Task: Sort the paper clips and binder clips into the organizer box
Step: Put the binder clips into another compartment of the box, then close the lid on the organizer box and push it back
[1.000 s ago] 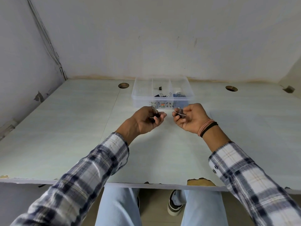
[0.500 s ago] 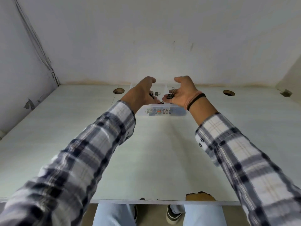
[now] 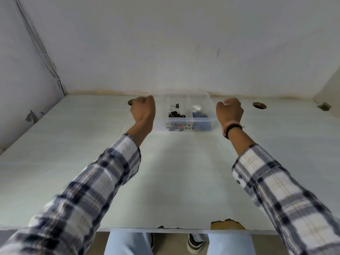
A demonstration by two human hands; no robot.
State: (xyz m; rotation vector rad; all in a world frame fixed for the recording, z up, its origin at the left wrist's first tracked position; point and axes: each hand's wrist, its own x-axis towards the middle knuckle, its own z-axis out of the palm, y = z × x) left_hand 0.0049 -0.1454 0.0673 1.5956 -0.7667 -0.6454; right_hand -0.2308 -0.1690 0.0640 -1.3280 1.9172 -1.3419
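Both hands have moved apart from above the box to its two sides. The table (image 3: 174, 181) carries the organizer box (image 3: 184, 124) near the wall. The left hand (image 3: 143, 111) and right hand (image 3: 229, 112) have curled fingers; I cannot tell if they hold something. Black binder clips (image 3: 174, 114) lie in the middle compartment, blue paper clips (image 3: 199, 115) in the right one.

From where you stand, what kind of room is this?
Probably a plain office-style desk in a corner: pale tabletop with a round cable hole, bare walls, and a clear organizer box of clips.
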